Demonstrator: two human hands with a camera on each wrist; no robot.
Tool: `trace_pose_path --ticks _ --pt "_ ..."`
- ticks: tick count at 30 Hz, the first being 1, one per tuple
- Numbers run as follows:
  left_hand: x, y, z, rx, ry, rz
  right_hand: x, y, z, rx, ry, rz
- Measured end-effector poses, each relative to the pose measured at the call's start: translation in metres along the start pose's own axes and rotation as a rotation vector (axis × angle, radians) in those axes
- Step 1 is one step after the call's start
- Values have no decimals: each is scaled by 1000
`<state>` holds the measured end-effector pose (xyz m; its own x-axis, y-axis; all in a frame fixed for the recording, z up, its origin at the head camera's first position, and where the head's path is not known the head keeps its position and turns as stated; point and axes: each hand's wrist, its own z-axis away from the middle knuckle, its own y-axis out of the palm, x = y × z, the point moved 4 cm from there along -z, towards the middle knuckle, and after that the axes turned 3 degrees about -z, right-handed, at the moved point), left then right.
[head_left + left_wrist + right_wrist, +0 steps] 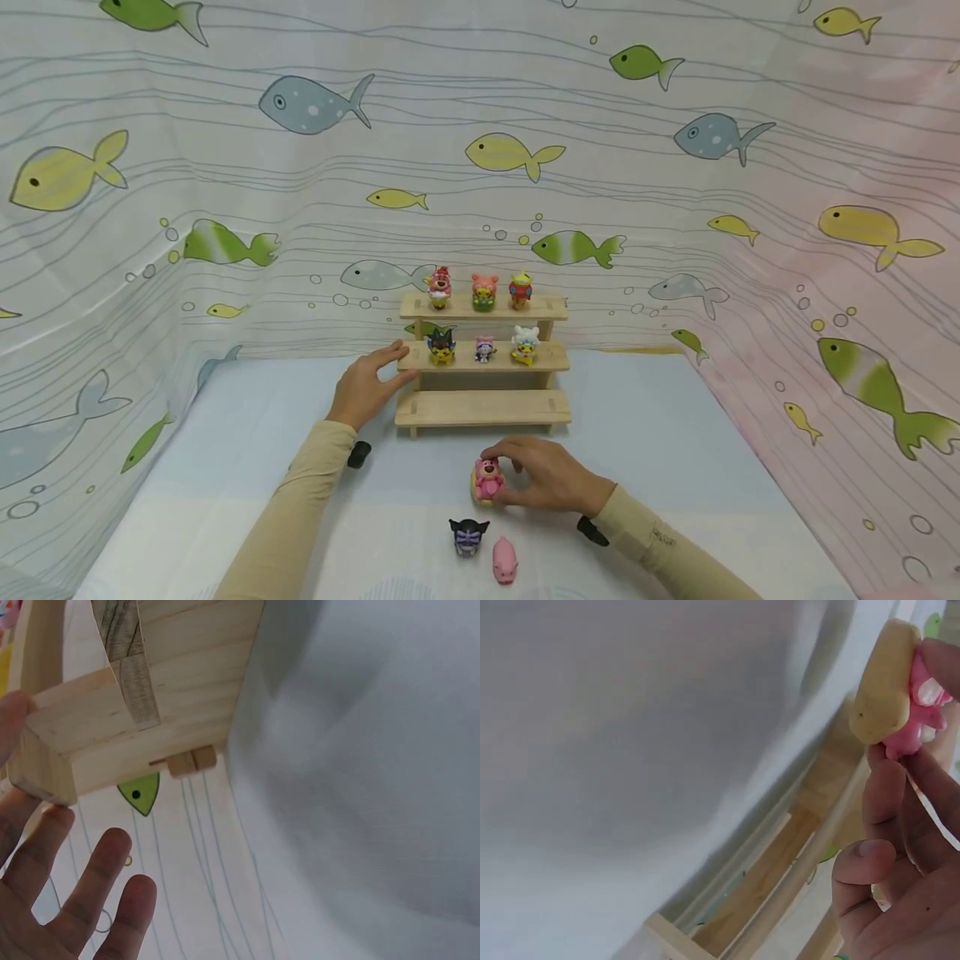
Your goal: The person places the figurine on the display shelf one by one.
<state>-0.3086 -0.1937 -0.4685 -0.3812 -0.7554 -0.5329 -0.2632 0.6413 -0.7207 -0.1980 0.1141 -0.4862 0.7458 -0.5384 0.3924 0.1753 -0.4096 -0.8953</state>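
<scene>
The wooden stepped shelf [482, 358] stood at the back of the worktop [225, 450], its top two tiers crowded with six small figures and the lowest tier bare. The left hand [365, 385] lay flat-fingered against the middle tier's left end; a nudge there could well have tipped that row. The right hand [546, 473] pinched the pink bear figure [489, 478] just in front of the shelf, low over the worktop. Gripped only by fingertips, it might have slipped. It looked glossy pink with a tan base. A dark figure [468, 535] and pink pig [504, 559] sat nearer the person.
</scene>
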Motion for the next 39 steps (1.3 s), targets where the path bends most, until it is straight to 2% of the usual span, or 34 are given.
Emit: trace_pose_path --ticks 7,16,25,33,39 --pt "1 -1 0 11 -8 -2 3 -8 -22 26 25 -45" --pt "4 1 -1 5 5 -13 8 -17 -59 -49 -31 -50" --pt "4 0 -1 17 -1 -3 9 -17 -91 -38 -4 -26" --pt "5 1 0 17 -2 2 7 -16 -113 -17 20 -74" --pt "5 1 1 13 0 -2 2 -14 -124 3 81 -116"
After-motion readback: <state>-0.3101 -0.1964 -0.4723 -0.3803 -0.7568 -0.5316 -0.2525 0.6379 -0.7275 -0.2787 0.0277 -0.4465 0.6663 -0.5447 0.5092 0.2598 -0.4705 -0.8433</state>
